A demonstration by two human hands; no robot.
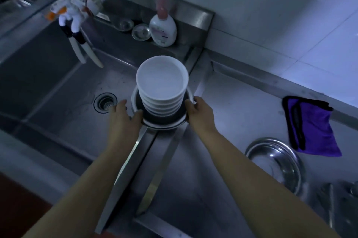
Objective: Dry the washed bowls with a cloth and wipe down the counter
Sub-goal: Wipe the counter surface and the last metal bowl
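While both hands grip the metal basin [182,121] from opposite sides, the stack of white bowls [162,84] sits inside it — roughly six nested, smooth and glossy, round rims, top one empty and facing up. Basin is round, steel, with a dark inner wall and a bright rolled rim; it sits at the right edge of the sink [58,75], over the steel divider between sink and counter [238,106]. I can't tell if it rests on the ledge or is held just above it. Left hand [126,112]: fingers curled around the left rim, thumb on the near edge, clamped on the basin. Right hand [199,110]: fingers wrapped over the right rim, same grasp. Sink is brushed stainless, rectangular, with a round perforated drain strainer [105,102] left of the left hand. Purple cloth [311,127] — soft, fuzzy weave, dark trim, loosely folded — lies on the counter well right of the basin, touching neither hand. Shallow round steel dish [275,164] sits on the counter near the cloth's lower edge. At the back ledge: white plastic pump bottle [163,28] with pink top, two small round metal strainer caps [141,32] beside it. White faucet [77,11] with orange levers hangs over the sink's back left. Frame is dim and slightly blurred.
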